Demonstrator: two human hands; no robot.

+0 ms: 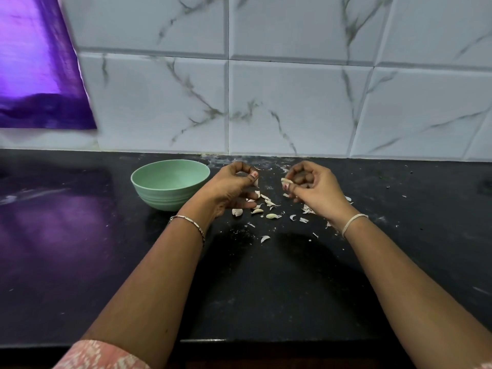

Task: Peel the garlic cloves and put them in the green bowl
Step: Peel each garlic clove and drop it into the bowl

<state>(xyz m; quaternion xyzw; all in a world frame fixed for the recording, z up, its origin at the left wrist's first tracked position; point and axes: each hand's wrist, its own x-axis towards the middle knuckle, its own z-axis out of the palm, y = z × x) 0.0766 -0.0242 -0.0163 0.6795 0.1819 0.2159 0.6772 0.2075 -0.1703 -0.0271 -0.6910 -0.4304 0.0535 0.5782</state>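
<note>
A pale green round bowl (165, 199) sits near the back edge of the black bench (266, 288). Just right of it the left hand (234, 186) pinches a papery skin scrap (256, 183); the right hand (312, 189) pinches a small white garlic clove (286, 180). Likely best: strip the remaining skin fully before crossing to the bowl

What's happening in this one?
A person is peeling garlic over a black counter. The right hand pinches a garlic clove; the left hand seems to pinch a scrap of skin. Loose cloves and skins lie scattered near both hands. The green bowl beside the left hand looks empty.
</note>
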